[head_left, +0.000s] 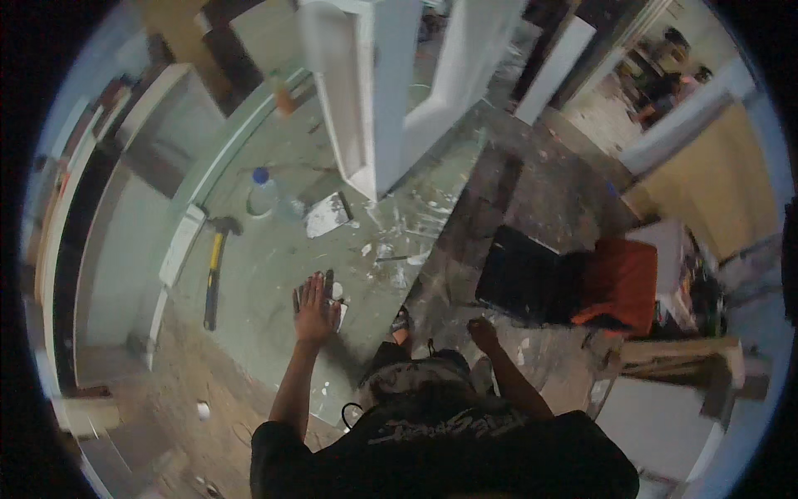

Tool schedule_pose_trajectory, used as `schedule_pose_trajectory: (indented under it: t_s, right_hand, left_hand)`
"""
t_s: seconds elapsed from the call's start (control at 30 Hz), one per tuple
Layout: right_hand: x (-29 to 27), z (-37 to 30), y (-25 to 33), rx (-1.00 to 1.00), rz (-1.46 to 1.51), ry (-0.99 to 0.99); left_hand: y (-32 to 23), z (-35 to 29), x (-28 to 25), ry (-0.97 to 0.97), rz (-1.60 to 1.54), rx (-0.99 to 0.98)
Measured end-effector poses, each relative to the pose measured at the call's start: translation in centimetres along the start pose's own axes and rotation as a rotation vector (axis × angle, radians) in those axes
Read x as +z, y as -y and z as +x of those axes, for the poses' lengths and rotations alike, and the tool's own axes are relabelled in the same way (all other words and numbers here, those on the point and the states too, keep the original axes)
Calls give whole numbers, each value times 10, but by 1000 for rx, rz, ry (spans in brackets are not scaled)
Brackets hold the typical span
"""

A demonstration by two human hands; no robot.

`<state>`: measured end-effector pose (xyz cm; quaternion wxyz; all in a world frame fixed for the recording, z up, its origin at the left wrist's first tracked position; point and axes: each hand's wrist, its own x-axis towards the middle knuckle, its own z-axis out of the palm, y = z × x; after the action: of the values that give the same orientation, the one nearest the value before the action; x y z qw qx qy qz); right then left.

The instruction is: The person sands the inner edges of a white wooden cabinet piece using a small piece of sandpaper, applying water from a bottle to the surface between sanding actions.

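My left hand [312, 311] reaches over the pale green tabletop [274, 274], its fingers stretched out. Slim dark tools lie by the fingers, too small to name, along with a white round piece [337, 290]. Left of that hand rests a hammer [214, 274] with a yellow and black handle. My right hand [480, 330] hangs in front of my body at the right, fingers curled; what they hold, if anything, is hidden. Farther off on the tabletop are a clear bottle with a blue cap [263, 193] and a white-smeared flat piece [328, 214].
A white frame-like panel structure [391, 108] stands upright at the far side of the tabletop. To the right are a black chair seat [524, 279] and an orange cloth [619, 287]. Pale cabinet boxes [125, 249] line the left. White smears and scraps mark the tabletop's right edge.
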<state>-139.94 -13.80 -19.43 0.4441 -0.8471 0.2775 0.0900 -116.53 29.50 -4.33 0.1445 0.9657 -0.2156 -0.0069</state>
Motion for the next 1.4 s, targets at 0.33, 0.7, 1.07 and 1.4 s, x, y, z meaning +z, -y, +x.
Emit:
schedule_pose_trajectory:
  t_s: [0.33,0.7,1.07,1.4]
  right_hand:
    - [-91,197,217,-565,325,-325]
    - [-103,502,438,-888,153,-530]
    - [-99,691,528,-541,-428,-161]
    - [-87,711,490,-589,-393,-271]
  left_hand:
    - [-14,-32,19,-355,-128,-595]
    - [-129,138,20,-450,-321,-174]
    - [-242,150,71,-668,-368,-894]
    - [-337,149,61,-903,-356,-1320]
